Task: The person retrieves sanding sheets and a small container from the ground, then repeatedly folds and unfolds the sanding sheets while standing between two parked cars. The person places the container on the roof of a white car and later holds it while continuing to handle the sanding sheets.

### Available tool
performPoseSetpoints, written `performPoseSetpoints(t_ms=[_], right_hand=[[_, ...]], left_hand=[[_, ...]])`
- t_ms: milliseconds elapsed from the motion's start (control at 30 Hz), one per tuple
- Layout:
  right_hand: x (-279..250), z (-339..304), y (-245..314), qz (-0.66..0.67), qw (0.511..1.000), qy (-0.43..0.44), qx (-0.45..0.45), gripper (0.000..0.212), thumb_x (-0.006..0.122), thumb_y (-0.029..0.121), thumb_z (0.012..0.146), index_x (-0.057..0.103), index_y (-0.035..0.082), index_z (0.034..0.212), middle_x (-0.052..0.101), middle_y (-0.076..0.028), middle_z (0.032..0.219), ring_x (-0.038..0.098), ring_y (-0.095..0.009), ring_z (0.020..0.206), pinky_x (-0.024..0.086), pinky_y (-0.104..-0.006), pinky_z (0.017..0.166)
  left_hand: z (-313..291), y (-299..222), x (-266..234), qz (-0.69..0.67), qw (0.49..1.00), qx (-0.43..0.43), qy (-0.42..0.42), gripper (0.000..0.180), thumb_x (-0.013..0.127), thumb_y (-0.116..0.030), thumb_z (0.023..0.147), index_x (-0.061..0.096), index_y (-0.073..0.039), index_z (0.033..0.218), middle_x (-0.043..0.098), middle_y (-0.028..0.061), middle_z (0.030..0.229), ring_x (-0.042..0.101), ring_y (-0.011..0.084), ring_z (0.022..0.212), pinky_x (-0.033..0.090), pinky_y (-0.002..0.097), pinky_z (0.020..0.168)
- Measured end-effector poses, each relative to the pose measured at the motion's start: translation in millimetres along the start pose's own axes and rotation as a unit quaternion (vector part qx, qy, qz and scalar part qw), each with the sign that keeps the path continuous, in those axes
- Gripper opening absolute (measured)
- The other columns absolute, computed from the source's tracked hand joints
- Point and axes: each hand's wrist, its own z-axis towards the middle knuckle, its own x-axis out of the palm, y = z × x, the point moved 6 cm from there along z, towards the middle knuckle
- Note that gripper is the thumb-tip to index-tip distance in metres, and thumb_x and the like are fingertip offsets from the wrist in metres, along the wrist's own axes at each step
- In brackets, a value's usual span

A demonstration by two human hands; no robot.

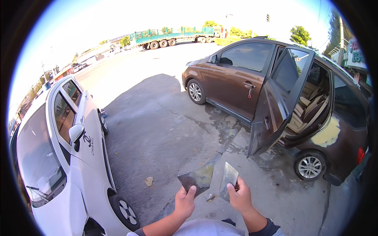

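My left hand [185, 201] is closed on a dark flat sheet [192, 181], its thumb lying on top; a pale yellowish smear covers the sheet's far right part. In my right hand [240, 196] is a thin greyish putty spreader [228, 177], pinched at its right side, wide edge pointing up and away. A narrow gap separates the two pieces, held in front of my body at the lower middle. On the brown car [236, 84] to the right, a pale yellow patch of filler [327, 133] marks the panel above the rear wheel.
The brown car's rear door [275, 106] stands wide, showing beige seats. Keys [249, 92] hang from its front door handle. A white car [75, 173] is parked close on my left. A dry leaf [149, 181] lies on the stained concrete. Far off stands a long green truck [165, 37].
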Motion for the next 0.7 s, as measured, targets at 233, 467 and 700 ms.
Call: performPoseSetpoints(t_ms=[233,467,700], right_hand=[[23,17,41,-0.239,0.941,-0.031,-0.236,0.039,0.07,0.009,0.094,0.073,0.008,0.132,0.068,-0.01,0.094,0.065,-0.028,0.073,0.056,-0.0385,0.067],[27,-7,48,-0.164,0.865,-0.032,-0.474,0.02,0.067,0.016,0.1,0.077,0.003,0.112,0.069,-0.015,0.088,0.065,-0.033,0.073,0.053,-0.0363,0.065],[-10,42,-109,0.205,0.957,-0.073,0.192,0.033,0.06,0.03,0.109,0.074,0.001,0.113,0.074,-0.004,0.101,0.069,-0.018,0.088,0.056,-0.0369,0.079]], left_hand=[[-14,2,23,0.112,0.986,0.116,0.041,0.022,0.056,-0.007,0.109,0.064,-0.005,0.129,0.067,-0.0029,0.102,0.054,0.0038,0.085,0.047,0.0237,0.074],[-16,4,30,0.125,0.988,0.071,0.063,0.032,0.054,-0.003,0.108,0.063,-0.004,0.139,0.074,0.0102,0.122,0.067,0.0166,0.114,0.051,0.0334,0.101],[-10,9,15,-0.012,0.998,0.046,0.042,0.032,0.05,0.001,0.106,0.06,0.0,0.137,0.07,0.0078,0.129,0.066,0.0188,0.118,0.052,0.0355,0.104]])
